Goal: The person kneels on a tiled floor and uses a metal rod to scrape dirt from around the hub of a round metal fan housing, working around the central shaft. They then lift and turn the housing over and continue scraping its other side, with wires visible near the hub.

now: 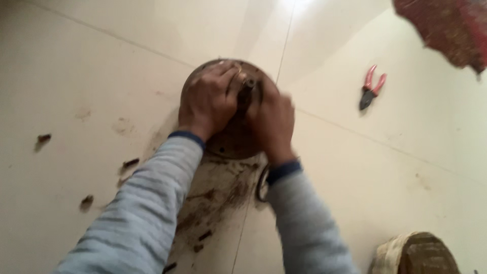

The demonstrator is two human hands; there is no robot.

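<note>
A round, rusty brown metal disc [229, 143] lies on the pale tiled floor [101, 66]. My left hand [209, 100] presses down on its top, fingers curled around a dark upright part [245, 96] at the disc's centre. Across from it, my right hand [272, 123] grips the same central part from the right side; the hand is blurred. Both hands cover most of the disc. Grey striped sleeves with dark cuffs reach in from the bottom.
Red-handled pliers [371, 90] lie on the floor to the right. Small dark screws or bits [130, 163] and brown grime are scattered at the left and below the disc. A dark ring [261, 185] lies under my right wrist. A rusty round part [416, 253] sits bottom right; red patterned cloth [446, 30] top right.
</note>
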